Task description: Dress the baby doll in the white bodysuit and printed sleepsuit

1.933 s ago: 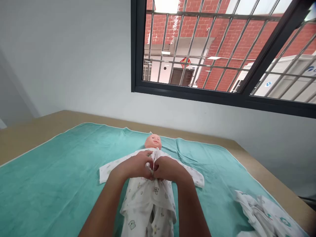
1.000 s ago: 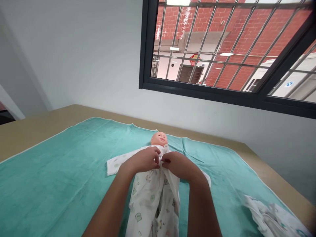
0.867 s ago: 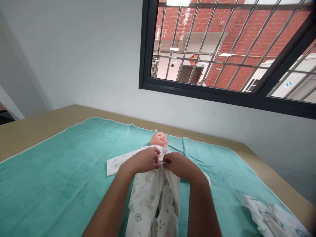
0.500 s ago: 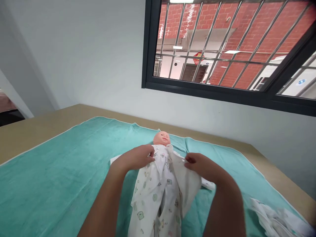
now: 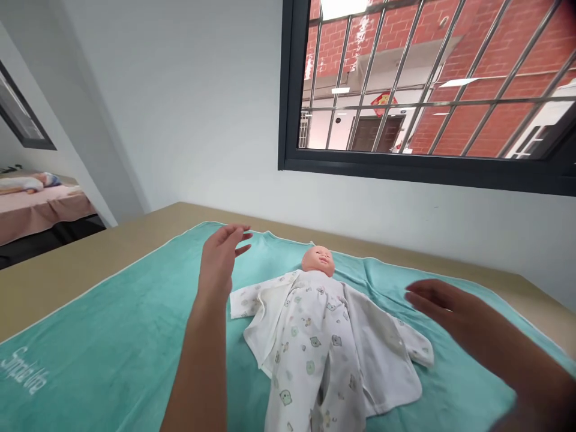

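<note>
A baby doll lies on its back on a teal towel. It wears a white printed jacket, whose front panels are spread to both sides, over printed trousers. The jacket's sleeves stretch out left and right. My left hand is raised above the towel, left of the doll's head, fingers apart and holding nothing. Off to the right of the doll, my right hand hovers past the sleeve with thumb and fingers apart, also holding nothing. Neither hand touches the clothes.
The towel covers a tan tabletop against a pale wall. Above the table is a dark-framed window with metal bars. Farther left, a pink-covered table bears another doll-like figure.
Both hands have let go of the jacket's front and moved apart, left and right. The jacket panels now lie spread open. The view has shifted left.
</note>
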A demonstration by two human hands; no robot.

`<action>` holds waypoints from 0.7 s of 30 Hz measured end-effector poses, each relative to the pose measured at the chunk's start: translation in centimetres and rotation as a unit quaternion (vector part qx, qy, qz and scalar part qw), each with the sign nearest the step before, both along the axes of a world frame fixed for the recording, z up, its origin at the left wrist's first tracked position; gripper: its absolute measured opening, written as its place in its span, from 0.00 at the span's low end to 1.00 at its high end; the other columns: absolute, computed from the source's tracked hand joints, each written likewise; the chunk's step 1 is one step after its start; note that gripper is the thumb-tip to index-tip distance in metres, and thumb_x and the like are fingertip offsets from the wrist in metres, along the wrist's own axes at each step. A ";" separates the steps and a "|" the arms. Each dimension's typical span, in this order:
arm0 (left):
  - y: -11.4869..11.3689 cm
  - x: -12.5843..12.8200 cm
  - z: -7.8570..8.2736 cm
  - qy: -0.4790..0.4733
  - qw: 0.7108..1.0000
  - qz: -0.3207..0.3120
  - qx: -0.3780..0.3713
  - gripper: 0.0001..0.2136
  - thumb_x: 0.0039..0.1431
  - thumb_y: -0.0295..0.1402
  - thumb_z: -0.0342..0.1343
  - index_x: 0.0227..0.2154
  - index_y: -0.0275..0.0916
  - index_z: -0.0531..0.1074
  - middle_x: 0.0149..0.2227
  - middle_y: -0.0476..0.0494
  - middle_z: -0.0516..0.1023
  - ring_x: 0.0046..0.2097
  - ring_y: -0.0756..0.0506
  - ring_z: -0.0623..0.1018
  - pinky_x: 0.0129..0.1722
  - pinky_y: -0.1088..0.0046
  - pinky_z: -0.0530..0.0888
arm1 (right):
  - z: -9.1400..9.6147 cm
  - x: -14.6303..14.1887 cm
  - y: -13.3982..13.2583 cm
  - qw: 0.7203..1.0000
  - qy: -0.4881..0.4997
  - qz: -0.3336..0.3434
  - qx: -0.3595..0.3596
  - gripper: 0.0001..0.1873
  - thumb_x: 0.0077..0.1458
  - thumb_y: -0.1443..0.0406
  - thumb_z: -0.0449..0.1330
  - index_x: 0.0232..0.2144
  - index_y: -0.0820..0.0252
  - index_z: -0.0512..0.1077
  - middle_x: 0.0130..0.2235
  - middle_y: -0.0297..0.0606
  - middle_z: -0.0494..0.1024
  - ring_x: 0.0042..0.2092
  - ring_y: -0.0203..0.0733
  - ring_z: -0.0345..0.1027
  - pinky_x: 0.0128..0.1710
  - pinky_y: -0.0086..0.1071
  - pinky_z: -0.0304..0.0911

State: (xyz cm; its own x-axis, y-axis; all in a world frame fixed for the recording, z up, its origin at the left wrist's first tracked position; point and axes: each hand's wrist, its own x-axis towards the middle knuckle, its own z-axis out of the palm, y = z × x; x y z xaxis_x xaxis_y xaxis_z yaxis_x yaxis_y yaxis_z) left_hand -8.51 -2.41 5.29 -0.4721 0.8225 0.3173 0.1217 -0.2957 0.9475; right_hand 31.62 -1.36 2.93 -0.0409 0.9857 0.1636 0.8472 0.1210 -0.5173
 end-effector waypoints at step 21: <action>6.7 3.9 -10.9 0.380 0.838 -0.299 -0.254 0.21 0.61 0.48 0.44 0.49 0.44 0.70 0.52 0.46 0.76 0.51 0.42 0.75 0.48 0.69 0.70 | -7.5 -17.3 6.8 0.978 -0.016 0.209 -0.014 0.20 0.54 0.60 0.56 0.50 0.53 0.69 0.56 0.40 0.71 0.60 0.48 0.58 0.59 0.44 0.48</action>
